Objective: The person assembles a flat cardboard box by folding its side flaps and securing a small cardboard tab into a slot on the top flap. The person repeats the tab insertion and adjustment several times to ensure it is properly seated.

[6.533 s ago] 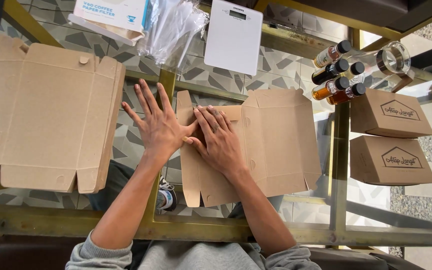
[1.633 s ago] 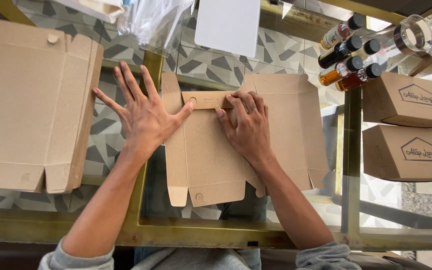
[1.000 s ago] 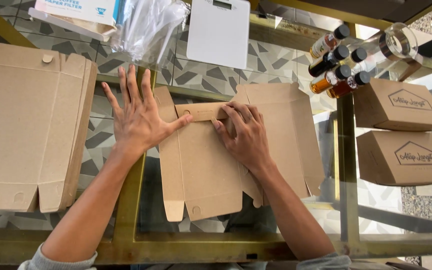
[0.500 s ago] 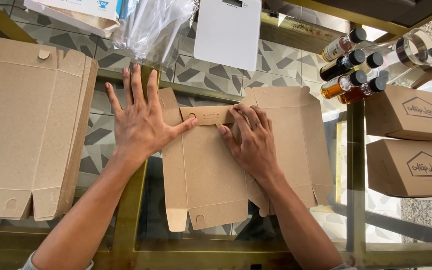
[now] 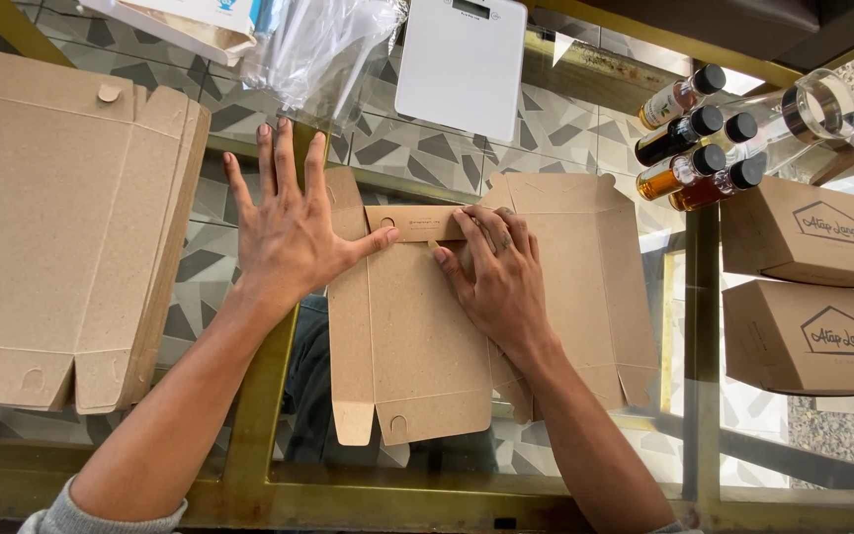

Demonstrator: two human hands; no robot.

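We see two bare hands flattening a brown cardboard box blank (image 5: 417, 346) on a glass tabletop (image 5: 427, 153) with a brass-coloured frame. The blank lies at the centre of the table, between a stack of unfolded cardboard blanks (image 5: 61, 227) on the left and two assembled cardboard boxes (image 5: 808, 287) on the right. The left hand (image 5: 289, 232) is spread flat, fingers splayed and gripping nothing, its thumb reaching right onto the blank's far flap. The right hand (image 5: 496, 272) is also unclenched, its fingertips bent down and pressing along the crease by that flap.

In our judgement the crease comes out cleanest if the left palm keeps the panel pinned while the right fingertips run firmly along the scored line, so that the board bends at the score and not beside it.

The blank's long axis runs near to far, its tabbed end pointing toward the near edge of the table and its narrow printed flap toward the far edge. Beyond it lie a white kitchen scale (image 5: 462, 59) and clear plastic bags (image 5: 323, 44); four small dark-capped bottles (image 5: 694, 138) lie on their sides at far right.
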